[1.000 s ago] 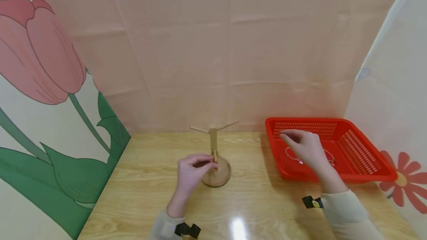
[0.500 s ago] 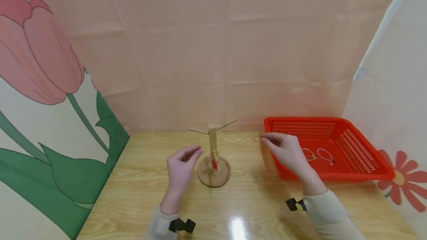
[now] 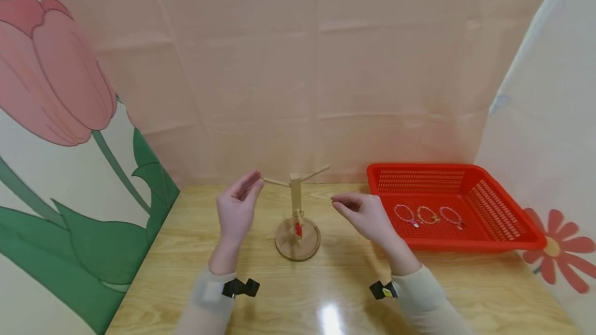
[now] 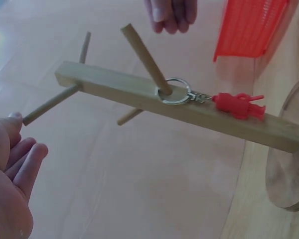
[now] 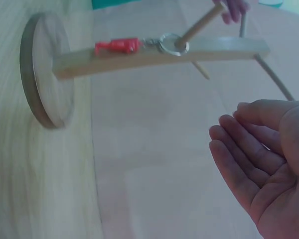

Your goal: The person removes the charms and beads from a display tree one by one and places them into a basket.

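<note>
A wooden stand [image 3: 296, 195] with a round base and several pegs stands at the middle of the table. From its lower front peg hangs a keychain [image 4: 239, 104] with a metal split ring and a small red figure, lying along the post in the left wrist view. My left hand [image 3: 236, 208] is raised at the stand's left, fingertips right at the end of the upper left peg [image 4: 50, 105]; its fingers are relaxed. On the other side my right hand [image 3: 365, 216] hovers between the stand and the basket, loosely curled and holding nothing, as the palm in the right wrist view confirms.
A red plastic basket [image 3: 465, 245] sits at the right, with three bracelets [image 3: 415, 224] lying on its floor. Beyond the wooden table [image 3: 186, 293] rises a pinkish cloth backdrop [image 3: 251, 149]. Printed panels with flowers flank both sides.
My left hand has let go of the red keychain figure and moved up and left to the upper peg. My right hand has come leftward from over the basket, uncovering the bracelets.
</note>
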The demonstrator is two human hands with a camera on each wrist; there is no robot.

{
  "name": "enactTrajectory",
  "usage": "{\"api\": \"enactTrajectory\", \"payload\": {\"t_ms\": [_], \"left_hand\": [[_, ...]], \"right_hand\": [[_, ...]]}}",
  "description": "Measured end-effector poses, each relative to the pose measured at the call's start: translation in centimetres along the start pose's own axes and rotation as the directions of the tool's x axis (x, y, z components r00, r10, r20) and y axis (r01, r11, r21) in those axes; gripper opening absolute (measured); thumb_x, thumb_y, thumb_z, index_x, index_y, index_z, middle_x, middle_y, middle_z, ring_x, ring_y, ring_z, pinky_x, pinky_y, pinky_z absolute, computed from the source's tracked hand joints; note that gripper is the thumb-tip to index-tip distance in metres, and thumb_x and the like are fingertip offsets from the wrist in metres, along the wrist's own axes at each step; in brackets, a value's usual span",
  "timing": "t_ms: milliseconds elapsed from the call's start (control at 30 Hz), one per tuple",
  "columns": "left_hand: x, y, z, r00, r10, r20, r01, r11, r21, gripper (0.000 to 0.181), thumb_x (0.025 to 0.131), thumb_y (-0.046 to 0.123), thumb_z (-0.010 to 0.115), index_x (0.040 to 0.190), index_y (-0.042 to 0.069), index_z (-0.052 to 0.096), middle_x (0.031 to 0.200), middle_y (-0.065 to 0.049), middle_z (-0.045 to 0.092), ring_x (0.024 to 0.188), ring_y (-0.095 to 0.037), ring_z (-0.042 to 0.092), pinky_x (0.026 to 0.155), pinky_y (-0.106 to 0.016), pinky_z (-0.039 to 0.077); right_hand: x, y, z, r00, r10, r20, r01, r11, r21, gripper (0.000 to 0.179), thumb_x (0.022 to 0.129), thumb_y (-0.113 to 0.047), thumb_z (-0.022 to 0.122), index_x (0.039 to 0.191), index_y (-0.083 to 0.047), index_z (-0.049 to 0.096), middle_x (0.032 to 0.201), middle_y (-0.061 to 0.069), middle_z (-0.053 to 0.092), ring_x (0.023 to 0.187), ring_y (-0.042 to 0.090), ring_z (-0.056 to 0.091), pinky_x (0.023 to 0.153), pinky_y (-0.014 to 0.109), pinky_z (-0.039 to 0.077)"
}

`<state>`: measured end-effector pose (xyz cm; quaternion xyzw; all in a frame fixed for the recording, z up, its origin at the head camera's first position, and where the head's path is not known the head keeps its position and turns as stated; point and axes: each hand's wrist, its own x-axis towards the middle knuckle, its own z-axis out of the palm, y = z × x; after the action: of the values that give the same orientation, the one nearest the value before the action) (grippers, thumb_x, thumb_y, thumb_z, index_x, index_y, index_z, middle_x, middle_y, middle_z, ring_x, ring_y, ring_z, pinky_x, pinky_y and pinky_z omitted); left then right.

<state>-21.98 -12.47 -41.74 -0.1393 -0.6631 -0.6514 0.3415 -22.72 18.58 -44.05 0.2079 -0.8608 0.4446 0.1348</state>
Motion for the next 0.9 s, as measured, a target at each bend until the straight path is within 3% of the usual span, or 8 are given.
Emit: {"api": "enactTrajectory", "payload": {"t_ms": [167,400,533,900], "left_hand": [[0.9,0.1,0.2,0.998,0.047,0.032,-0.049,0.998,0.051,0.018,0.095,0.002,0.082,0.113,-0.002,0.082,0.107,-0.014,0.081,0.096,-0.022,0.079,0.081,-0.021,0.064],[1.0,-0.3,0.5,0.994,0.091,0.056,-0.091,0.996,0.0,0.009,0.093,-0.001,0.082,0.102,-0.003,0.083,0.096,-0.018,0.08,0.086,-0.017,0.079,0.076,-0.021,0.065],[1.0,-0.3,0.5,0.995,0.086,0.055,-0.085,0.996,-0.013,0.01,0.091,-0.001,0.084,0.101,-0.004,0.083,0.094,-0.019,0.08,0.084,-0.009,0.078,0.074,-0.021,0.065],[1.1,-0.4,0.7,0.998,0.055,0.036,-0.054,0.998,-0.041,0.012,0.089,-0.003,0.087,0.099,-0.008,0.082,0.092,-0.022,0.079,0.08,-0.01,0.078,0.071,-0.023,0.065]], "right_hand": [[0.1,-0.4,2.1,0.999,-0.036,-0.018,0.037,0.998,0.042,0.016,0.096,-0.013,0.084,0.112,-0.011,0.084,0.105,0.001,0.081,0.089,0.014,0.077,0.078,0.03,0.067],[0.2,-0.2,5.0,0.999,-0.033,-0.015,0.034,0.997,0.068,0.014,0.095,-0.013,0.084,0.109,-0.01,0.084,0.103,0.0,0.081,0.088,0.013,0.077,0.08,0.03,0.066],[0.2,-0.4,6.1,1.0,-0.016,-0.006,0.016,0.996,0.085,0.015,0.095,-0.014,0.085,0.109,-0.011,0.084,0.103,0.0,0.081,0.089,0.013,0.077,0.081,0.031,0.067],[0.3,-1.1,7.7,1.0,0.021,-0.002,-0.02,0.994,0.106,0.014,0.095,-0.011,0.084,0.109,-0.01,0.084,0.103,0.0,0.082,0.092,0.015,0.078,0.082,0.033,0.067]]}}
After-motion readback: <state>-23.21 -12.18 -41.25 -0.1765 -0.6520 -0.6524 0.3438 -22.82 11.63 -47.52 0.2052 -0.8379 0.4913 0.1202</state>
